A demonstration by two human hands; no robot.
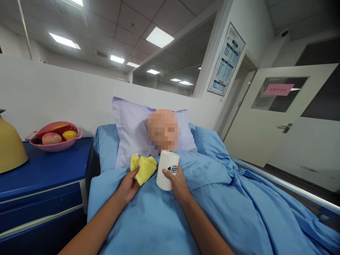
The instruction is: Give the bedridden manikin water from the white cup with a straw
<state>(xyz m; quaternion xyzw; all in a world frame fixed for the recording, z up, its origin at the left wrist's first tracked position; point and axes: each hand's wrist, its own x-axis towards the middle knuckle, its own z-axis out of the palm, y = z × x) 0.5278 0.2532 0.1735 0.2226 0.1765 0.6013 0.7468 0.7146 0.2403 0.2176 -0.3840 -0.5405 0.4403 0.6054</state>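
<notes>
A person lies in a bed under a blue blanket (212,198), the head resting on a lilac pillow (131,131). My right hand (178,184) is wrapped around a white cup (167,170) with a dark mark on its side, and the cup's rim is held up near the person's chin. My left hand (129,186) grips a crumpled yellow cloth (143,167) on the blanket just below the person's shoulder, left of the cup.
A blue bedside cabinet (45,170) stands at the left with a pink bowl (54,146) of fruit and a yellow object (10,147) on top. A metal bed rail (287,186) runs along the right. A white door (278,117) stands open behind it.
</notes>
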